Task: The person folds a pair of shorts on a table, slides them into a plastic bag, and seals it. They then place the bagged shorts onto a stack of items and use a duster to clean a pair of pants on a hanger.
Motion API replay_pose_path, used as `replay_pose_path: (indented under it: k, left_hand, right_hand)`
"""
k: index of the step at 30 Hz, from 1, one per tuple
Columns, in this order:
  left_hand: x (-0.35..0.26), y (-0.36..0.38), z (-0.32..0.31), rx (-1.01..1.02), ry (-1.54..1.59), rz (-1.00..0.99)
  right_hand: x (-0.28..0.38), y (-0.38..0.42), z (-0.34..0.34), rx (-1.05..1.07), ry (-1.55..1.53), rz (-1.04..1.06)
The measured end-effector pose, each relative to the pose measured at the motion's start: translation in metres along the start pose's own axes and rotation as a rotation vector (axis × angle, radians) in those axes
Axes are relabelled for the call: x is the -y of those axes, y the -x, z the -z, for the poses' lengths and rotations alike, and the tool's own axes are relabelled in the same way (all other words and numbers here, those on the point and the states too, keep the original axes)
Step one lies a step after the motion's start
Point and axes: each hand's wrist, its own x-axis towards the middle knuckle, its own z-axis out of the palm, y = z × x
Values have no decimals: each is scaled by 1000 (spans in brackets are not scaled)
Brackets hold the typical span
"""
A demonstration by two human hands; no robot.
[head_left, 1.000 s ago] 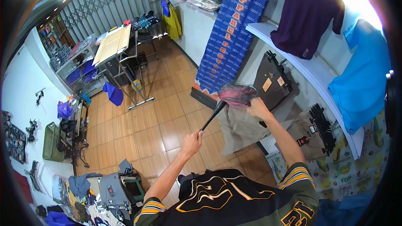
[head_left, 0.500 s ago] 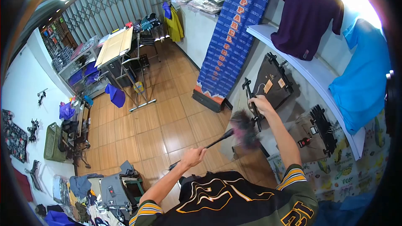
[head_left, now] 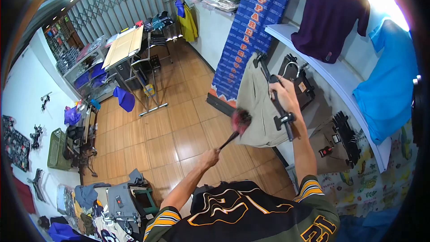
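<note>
My right hand grips a black clip hanger that carries a beige pair of shorts, lifted clear of the wall. My left hand holds the black handle of a feather duster. Its pink and black head touches the lower left side of the shorts. Behind the shorts, a dark garment on another hanger stays hung on the wall below the white shelf.
A purple t-shirt and a blue t-shirt hang above the shelf. Another brown garment on a black hanger hangs lower right. A blue banner leans on the wall. A tilted work table stands across the wooden floor.
My right hand has lifted the hanger with the beige shorts up and away from the wall. The duster moved left and up, from the wall garments to the shorts' side.
</note>
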Motion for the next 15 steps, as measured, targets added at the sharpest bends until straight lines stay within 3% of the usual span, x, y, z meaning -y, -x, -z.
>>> replay_pose_path:
  k: [2,4,8,10,11,12,13,14,15]
  left_hand:
    - [17,2,3,115,-82,46]
    - [8,8,28,-172,61,108]
    - [-92,22,95,-360,414,131]
    - [-119,27,92,-423,547,-82]
    - [-119,30,83,-439,550,-74]
    - [-113,38,67,-287,359,-146]
    - [-105,44,51,-133,165,-215]
    - [-79,44,29,-144,166,-211]
    - [-40,36,6,-12,100,-94]
  right_hand:
    - [11,-2,17,-7,18,25]
    - [22,1,19,-31,-33,45]
    - [14,-8,17,-41,-2,-9]
    - [15,-12,12,-73,-15,-4]
    - [19,-14,9,-91,-34,30]
    - [40,-5,4,-134,-124,-88]
    - [13,-26,18,-67,-95,104]
    - [25,-19,17,-58,-129,31]
    - [38,-10,17,-55,-162,-39]
